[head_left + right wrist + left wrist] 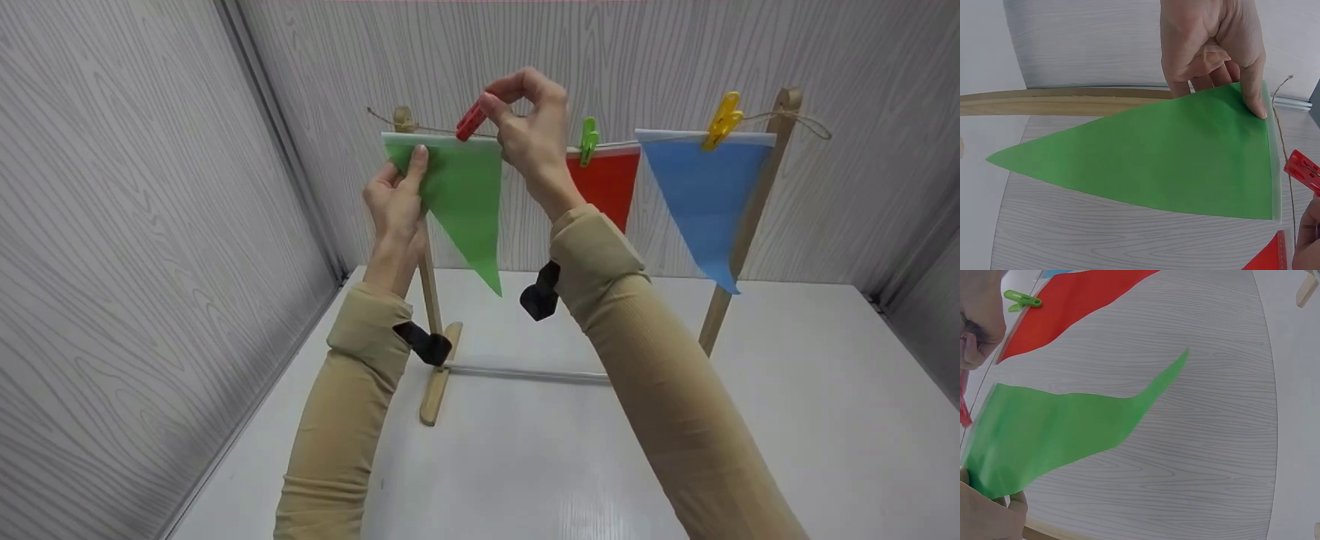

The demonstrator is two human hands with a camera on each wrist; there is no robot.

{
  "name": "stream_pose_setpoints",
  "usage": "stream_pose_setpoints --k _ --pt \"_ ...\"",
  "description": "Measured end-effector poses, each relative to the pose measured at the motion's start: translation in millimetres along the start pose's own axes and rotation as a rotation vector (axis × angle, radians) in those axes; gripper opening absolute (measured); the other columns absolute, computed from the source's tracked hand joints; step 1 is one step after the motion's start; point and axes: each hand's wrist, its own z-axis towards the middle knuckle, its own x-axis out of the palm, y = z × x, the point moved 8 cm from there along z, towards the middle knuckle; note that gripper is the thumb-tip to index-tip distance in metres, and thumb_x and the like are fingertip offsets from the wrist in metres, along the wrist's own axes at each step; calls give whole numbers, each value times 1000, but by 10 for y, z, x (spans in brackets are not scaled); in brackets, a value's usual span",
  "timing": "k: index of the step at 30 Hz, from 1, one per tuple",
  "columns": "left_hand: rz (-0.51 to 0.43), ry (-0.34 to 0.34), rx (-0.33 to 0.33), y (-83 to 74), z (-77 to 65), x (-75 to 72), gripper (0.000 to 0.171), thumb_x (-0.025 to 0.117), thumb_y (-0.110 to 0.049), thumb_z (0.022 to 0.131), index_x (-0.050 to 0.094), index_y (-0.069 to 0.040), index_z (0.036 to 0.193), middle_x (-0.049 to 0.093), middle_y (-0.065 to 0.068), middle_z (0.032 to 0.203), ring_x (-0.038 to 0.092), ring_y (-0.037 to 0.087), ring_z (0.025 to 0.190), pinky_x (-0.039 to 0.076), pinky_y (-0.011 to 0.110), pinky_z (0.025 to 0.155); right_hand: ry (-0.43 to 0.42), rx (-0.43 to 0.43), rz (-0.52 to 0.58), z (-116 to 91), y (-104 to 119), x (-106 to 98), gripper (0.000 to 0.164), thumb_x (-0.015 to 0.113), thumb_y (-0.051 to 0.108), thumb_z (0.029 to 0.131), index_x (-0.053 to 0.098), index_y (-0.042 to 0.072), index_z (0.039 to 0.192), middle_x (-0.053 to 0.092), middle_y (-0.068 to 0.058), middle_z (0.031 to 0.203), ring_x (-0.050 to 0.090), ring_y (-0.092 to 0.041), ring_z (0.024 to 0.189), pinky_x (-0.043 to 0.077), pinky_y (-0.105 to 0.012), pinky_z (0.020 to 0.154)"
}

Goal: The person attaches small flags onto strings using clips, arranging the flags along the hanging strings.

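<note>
My left hand [395, 196] pinches a green triangular pennant [469, 195] near its upper left corner, thumb in front and fingers behind. The pennant's white top edge lies along a thin string [442, 130], its tip hanging down. My right hand [534, 124] pinches a red clothespin [471, 121] between thumb and fingers, just above the pennant's top edge. In the right wrist view the red clothespin [1302, 170] is beside the string, near the pennant's white edge. In the left wrist view, the green pennant [1050, 439] spreads out from my fingers, its tip bent.
A red pennant [606, 187] hangs from a green clothespin [589, 141], partly behind my right arm. Further right, a yellow clothespin [722, 121] holds a blue pennant [705, 199]. Wooden posts [757, 202] carry the string, with a metal rod [525, 373] low between them on the white table [495, 465].
</note>
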Motion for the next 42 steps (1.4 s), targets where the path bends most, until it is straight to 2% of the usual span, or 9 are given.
stream_pose_setpoints --k 1,3,6,10,13,23,29,42 --pt "0 0 0 3 2 -1 37 62 -14 99 61 7 129 66 20 127 65 29 123 54 35 103 -1 2 -9 1 -6 3 3 72 5 91 70 6 92 60 5 84 52 -9 83 43 -22 75" --pt "-7 -1 -10 14 2 -2 37 62 -14 99 60 6 131 64 21 131 64 29 125 53 35 104 -3 15 -20 3 -24 10 3 72 6 92 70 8 91 60 5 84 51 -11 79 42 -23 66" --pt "0 2 -21 15 4 5 38 61 -15 99 60 5 132 63 21 134 63 29 126 52 36 106 -8 17 -38 10 -24 23 4 72 7 92 70 10 89 60 4 85 52 -11 80 43 -24 67" --pt "2 -2 -25 -5 17 9 38 62 -16 99 61 5 131 63 20 133 63 28 126 52 34 106 -22 7 -84 28 -1 54 4 74 8 91 72 11 89 63 4 86 56 -10 93 43 -23 93" --pt "-14 -5 -28 -14 27 5 38 63 -15 99 61 5 131 63 19 134 62 27 127 51 34 107 -24 8 -122 35 3 88 3 74 10 91 73 12 88 65 4 86 58 -10 96 41 -23 100" --pt "-7 3 -20 -24 31 -2 38 63 -15 98 61 2 132 64 18 133 62 27 127 51 37 108 -2 37 -160 15 -17 155 4 73 11 92 74 13 89 69 -1 91 59 -10 94 42 -24 98" --pt "-33 2 -10 -27 36 15 37 63 -13 98 61 4 131 65 15 126 62 29 127 51 40 108 3 34 -209 22 4 177 4 74 15 92 74 14 88 73 -3 94 62 -10 97 41 -23 100" --pt "-36 7 -27 -5 20 39 37 63 -14 98 62 1 132 64 15 130 61 28 129 47 45 112 2 40 -241 9 8 172 10 74 16 91 77 8 96 75 -7 99 64 -13 99 42 -22 99"
